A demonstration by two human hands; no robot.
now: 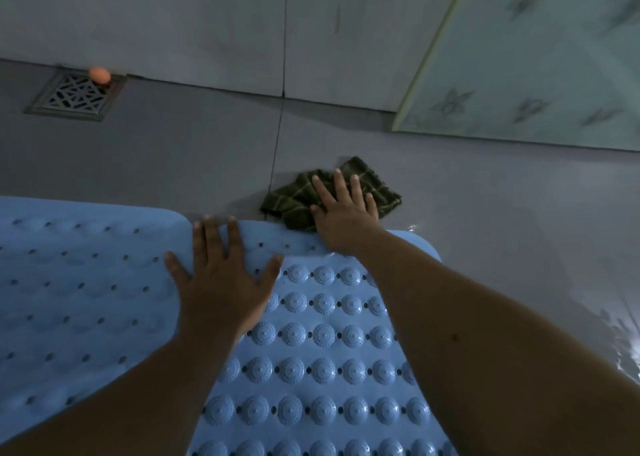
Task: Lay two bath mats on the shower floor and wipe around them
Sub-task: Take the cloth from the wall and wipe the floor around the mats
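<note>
Floor drain: at the far left we see a square metal floor drain with a lattice grate point(74, 97) set in the grey tiled shower floor point(194, 157), hard against the wall, with a small orange oval object point(99, 75) at its far edge.
Left mat: we see a pale blue rubber bath mat with small round holes point(79, 303) lying flat on the floor, smooth side up, filling the lower left.
Left hand: our left hand point(221, 279) lies flat, fingers straight and spread, gripping nothing; it presses where the two mats meet, near their far edges.
Right mat: just beside the first we see a pale blue rubber bath mat covered in round suction cups point(325, 369), cups facing up; whether the edges overlap we cannot tell.
Cloth: a dark green checked cloth point(294, 197) lies crumpled on the floor, touching the right mat's far edge.
Right hand: our right hand point(343, 209) rests on the cloth, fingers extended and slightly spread, pressing rather than pinching.
Door: a pale green patterned panel point(540, 67) stands at the upper right.
</note>
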